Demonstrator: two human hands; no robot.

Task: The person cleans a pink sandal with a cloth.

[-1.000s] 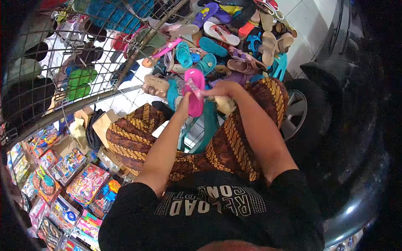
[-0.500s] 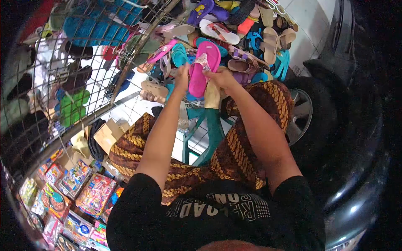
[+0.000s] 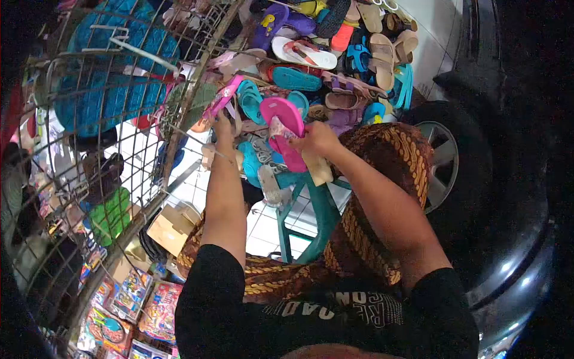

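My right hand (image 3: pixel 320 141) grips a pink flip-flop (image 3: pixel 282 119) by its side, with the patterned strap facing up toward me. To the left, my left hand (image 3: pixel 222 127) is at the lower end of another pink flip-flop (image 3: pixel 226 96), its fingers closed on that end. That second flip-flop lies tilted at the edge of the pile, against the wire rack. Between my hands are teal sandals (image 3: pixel 249 102) and a grey-white shoe (image 3: pixel 270 185). Just below my right hand sits a beige piece of footwear (image 3: pixel 318 169), partly hidden.
A wire rack (image 3: pixel 173 137) with hanging footwear stands on the left. A heap of sandals, including a white flip-flop (image 3: pixel 304 54), spreads ahead. A green stool (image 3: pixel 326 218) is between my legs. A car wheel (image 3: pixel 439 161) is close on the right. Packaged toys (image 3: pixel 161 308) lie lower left.
My left hand has left the pink flip-flop in my right hand and moved left to the other one. My right hand still holds its flip-flop, now lower. The view has shifted.
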